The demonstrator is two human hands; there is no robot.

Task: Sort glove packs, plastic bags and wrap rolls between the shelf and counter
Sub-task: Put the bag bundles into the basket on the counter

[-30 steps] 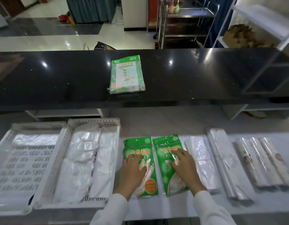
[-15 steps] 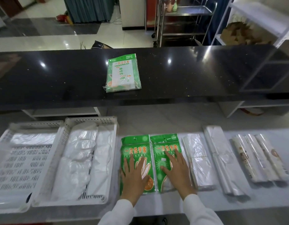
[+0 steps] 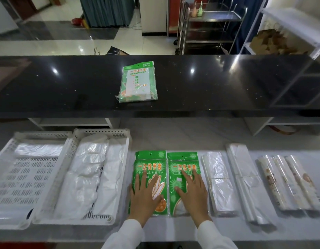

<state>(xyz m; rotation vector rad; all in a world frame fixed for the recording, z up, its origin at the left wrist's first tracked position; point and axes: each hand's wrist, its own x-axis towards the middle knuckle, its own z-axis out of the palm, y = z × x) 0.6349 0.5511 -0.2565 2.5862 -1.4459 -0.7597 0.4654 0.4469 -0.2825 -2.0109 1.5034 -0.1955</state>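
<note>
Left hand (image 3: 144, 192) and right hand (image 3: 192, 190) flat, fingers straight, gripping nothing, one on each green glove pack (image 3: 150, 169) (image 3: 182, 170) just right of the white basket (image 3: 101, 133). Probably light, floppy, slippery film; best pinched at an edge.

Two green glove packs (image 3: 166, 166) lay flat, side by side, on the white shelf (image 3: 173, 229); a third pack (image 3: 138, 81) lay on the black counter (image 3: 65, 83).
</note>
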